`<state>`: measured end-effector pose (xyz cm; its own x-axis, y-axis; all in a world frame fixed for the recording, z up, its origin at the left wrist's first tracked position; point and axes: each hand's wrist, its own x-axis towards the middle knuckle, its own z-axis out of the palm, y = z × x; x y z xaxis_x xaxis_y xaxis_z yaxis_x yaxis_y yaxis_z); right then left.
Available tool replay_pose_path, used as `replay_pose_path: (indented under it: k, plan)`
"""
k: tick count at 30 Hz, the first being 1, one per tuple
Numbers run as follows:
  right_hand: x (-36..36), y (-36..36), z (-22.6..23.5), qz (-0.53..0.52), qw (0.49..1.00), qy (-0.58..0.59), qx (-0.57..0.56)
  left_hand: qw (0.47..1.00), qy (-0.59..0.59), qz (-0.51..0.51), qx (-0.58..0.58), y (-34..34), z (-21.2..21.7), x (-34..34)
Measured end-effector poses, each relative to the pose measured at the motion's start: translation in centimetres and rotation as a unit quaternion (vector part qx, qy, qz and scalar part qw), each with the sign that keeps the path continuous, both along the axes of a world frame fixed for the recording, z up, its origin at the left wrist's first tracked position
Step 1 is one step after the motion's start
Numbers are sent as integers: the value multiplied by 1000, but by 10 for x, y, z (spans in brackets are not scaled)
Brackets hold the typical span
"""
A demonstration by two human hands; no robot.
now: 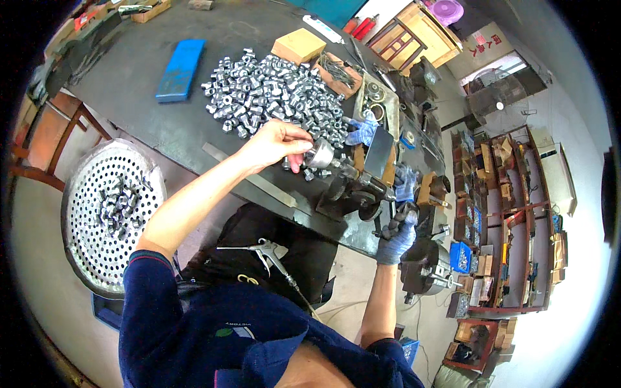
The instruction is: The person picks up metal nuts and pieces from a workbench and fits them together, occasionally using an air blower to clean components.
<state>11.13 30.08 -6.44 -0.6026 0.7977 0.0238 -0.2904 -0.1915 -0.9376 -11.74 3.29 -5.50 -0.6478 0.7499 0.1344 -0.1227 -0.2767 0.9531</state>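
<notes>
My bare left hand (283, 143) is at the round metal chuck (320, 154) of a small dark bench machine (356, 192). Its fingers are pinched together at the chuck's face, and what lies between them is hidden. In a grey-blue glove with dark fingers, my right hand (398, 238) is closed at the machine's other end, around what looks like a dark handle. A large heap of shiny metal hex fittings (272, 94) covers the bench beyond my left hand. A few loose fittings (310, 173) lie just below the chuck.
More fittings (118, 207) rest in a round perforated metal tray (81, 220) at left. An air blow gun (275, 257) lies over my lap. On the bench (139, 126) are a blue box (181, 70), a yellow block (298, 45) and crumpled blue gloves (363, 130). Shelves (517, 226) stand at right.
</notes>
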Motion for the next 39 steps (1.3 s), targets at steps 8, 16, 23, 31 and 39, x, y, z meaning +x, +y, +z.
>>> replay_pose_path:
  k: [8, 16, 23, 31, 39]
  plan:
    - [-2, -4, 7, -48, 998, -27, 8, 1000, -13, -3, 7, 2, -1, 3]
    - [-49, 27, 45, -12, 999, 40, 10, 999, 39, -18, 20, -1, -4, -3]
    - [-99, 81, -4, -42, 999, 13, 6, 999, 21, 17, 22, -1, 2, 0]
    - [-53, 45, -71, 28, 996, 33, -72, 999, 33, 4, 16, 3, -1, -1]
    - [-11, 20, -44, -1, 994, -51, -98, 999, 13, 21, 23, 2, -3, 2]
